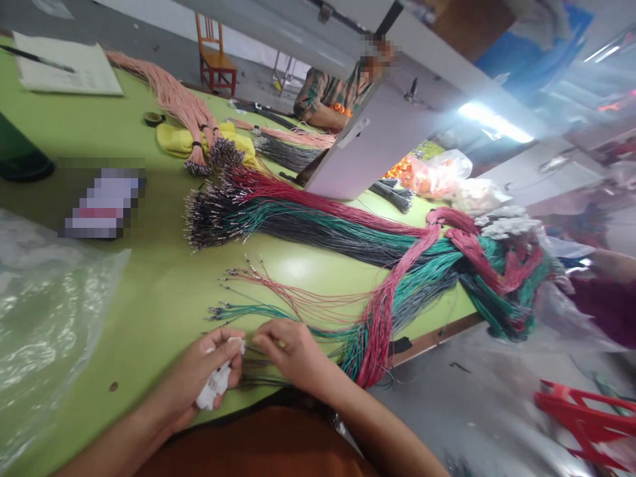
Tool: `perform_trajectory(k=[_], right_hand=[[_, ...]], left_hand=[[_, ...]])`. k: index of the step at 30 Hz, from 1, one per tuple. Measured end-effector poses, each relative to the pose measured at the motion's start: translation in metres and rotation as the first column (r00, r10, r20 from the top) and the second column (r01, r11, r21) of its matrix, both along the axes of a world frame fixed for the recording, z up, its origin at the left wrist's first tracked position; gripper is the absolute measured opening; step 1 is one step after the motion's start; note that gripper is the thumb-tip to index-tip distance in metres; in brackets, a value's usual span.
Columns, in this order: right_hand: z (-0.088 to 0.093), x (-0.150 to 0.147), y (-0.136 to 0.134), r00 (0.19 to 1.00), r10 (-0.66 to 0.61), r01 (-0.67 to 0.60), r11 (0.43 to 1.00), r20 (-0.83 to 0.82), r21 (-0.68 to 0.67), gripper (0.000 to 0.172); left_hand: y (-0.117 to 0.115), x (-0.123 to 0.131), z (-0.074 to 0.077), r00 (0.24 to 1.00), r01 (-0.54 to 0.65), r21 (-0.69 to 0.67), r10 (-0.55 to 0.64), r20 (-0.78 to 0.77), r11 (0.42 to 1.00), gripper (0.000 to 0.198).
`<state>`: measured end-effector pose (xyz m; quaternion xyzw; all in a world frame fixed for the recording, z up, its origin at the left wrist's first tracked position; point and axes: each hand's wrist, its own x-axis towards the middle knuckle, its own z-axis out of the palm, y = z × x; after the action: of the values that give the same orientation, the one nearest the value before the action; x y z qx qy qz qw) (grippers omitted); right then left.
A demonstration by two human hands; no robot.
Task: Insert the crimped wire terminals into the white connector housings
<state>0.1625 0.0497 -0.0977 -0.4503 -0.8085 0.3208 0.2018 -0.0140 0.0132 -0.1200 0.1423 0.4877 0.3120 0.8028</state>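
Above the light-green surface (163, 285), the left hand (193, 376) has its fingers curled around small white plastic pieces (214, 384), the right hand (293, 346) seemingly pinches a thin dark wire (252, 346), and a long red-green-black wire bundle (338, 222) beyond apparently remains, its finished share unclear.

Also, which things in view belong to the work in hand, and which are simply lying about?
Probably in use:
white pieces in the left hand
red wires and green wires beside the right hand

Probably just lying about:
paper with a pen on it
phone
black roll, perhaps tape
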Motion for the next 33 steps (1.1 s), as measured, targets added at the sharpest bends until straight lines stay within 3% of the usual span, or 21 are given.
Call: perform_trajectory(k=[3,5,7,11,15,17,19,21,26,33], right_hand=[[-0.007,0.014,0.015,0.963,-0.142,0.117,0.986,0.23,0.121,0.015],[-0.017,0.019,0.021,0.896,-0.184,0.102,0.971,0.405,0.216,0.012],[-0.025,0.022,0.023,0.865,-0.187,0.069,0.963,0.466,0.26,0.013],[-0.022,0.029,0.02,0.944,-0.216,0.158,0.96,0.251,0.231,0.015],[0.006,0.031,0.014,0.966,-0.259,0.26,0.965,-0.02,0.04,0.012],[0.02,0.022,0.009,0.975,-0.189,0.183,0.981,-0.12,-0.065,0.009],[0.027,0.009,0.004,0.979,-0.058,0.029,0.989,-0.197,-0.145,0.009],[0.027,-0.003,0.002,0.975,0.009,-0.053,0.98,-0.223,-0.19,0.01],[0.006,-0.005,0.005,0.969,-0.21,0.175,0.955,-0.132,-0.238,0.011],[0.002,0.005,0.003,0.974,-0.2,0.172,0.959,-0.107,-0.227,0.01]], left_hand=[[0.001,-0.001,0.002,1.0,0.011,-0.033,-0.011,0.002,0.999,0.039],[0.002,-0.002,0.003,1.0,0.022,-0.055,-0.022,0.003,0.998,0.039],[0.002,-0.003,0.004,1.0,0.028,-0.063,-0.028,0.005,0.998,0.038],[0.001,-0.003,0.003,0.999,0.034,-0.046,-0.034,0.015,0.998,0.034],[0.002,-0.002,0.002,0.999,0.048,-0.026,-0.047,0.007,0.999,0.035],[0.002,-0.002,0.002,0.997,0.071,-0.012,-0.071,0.008,0.997,0.035],[0.002,-0.003,0.002,0.996,0.091,0.005,-0.091,0.015,0.996,0.035],[0.002,-0.003,0.001,0.996,0.083,0.015,-0.083,0.028,0.996,0.036],[0.003,-0.005,0.0,0.998,0.039,-0.013,-0.038,0.057,0.999,0.036],[0.005,-0.005,0.0,0.997,0.042,-0.022,-0.041,0.063,0.999,0.032]])
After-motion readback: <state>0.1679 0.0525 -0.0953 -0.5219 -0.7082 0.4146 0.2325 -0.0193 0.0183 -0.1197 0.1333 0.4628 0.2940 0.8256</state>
